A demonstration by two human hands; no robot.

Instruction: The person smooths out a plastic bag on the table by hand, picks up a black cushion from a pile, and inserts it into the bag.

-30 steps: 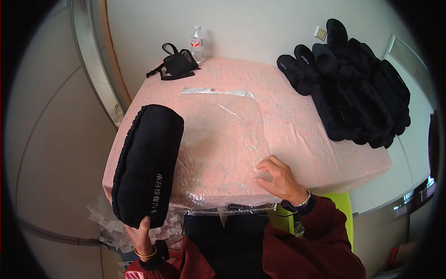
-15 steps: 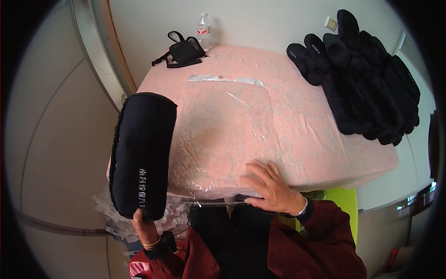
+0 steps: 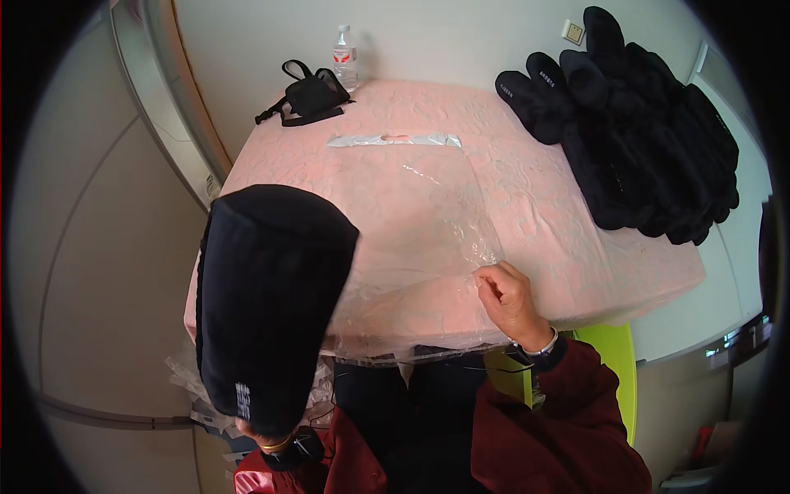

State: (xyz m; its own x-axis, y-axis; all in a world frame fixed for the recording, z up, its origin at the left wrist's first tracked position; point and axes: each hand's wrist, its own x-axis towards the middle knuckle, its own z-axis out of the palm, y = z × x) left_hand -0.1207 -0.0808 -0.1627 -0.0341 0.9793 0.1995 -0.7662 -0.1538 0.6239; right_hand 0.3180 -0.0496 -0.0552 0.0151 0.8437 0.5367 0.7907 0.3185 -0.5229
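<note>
My left hand [image 3: 262, 436] grips the lower end of a black cushion [image 3: 276, 305] with white lettering, holding it upright at the table's left front. Most of that hand's fingers are hidden behind the cushion. A clear plastic bag [image 3: 403, 222] lies flat on the pink cloth, its white handle strip [image 3: 350, 141] with a cut-out slot toward the back. At the bag's right side, my right hand [image 3: 508, 296] has its fingers closed in a pinch on the thin film.
The pink-covered table [image 3: 568, 280] stands against the wall. A heap of black cushions [image 3: 650, 148] fills its right side. At the back left are a black strapped pouch [image 3: 313, 97] and a water bottle [image 3: 345, 62]. A green stool [image 3: 613, 354] stands below.
The cushion has tilted toward the right and come nearer the camera. My right hand has moved up and right, going from spread fingers on the bag to a pinch at its side.
</note>
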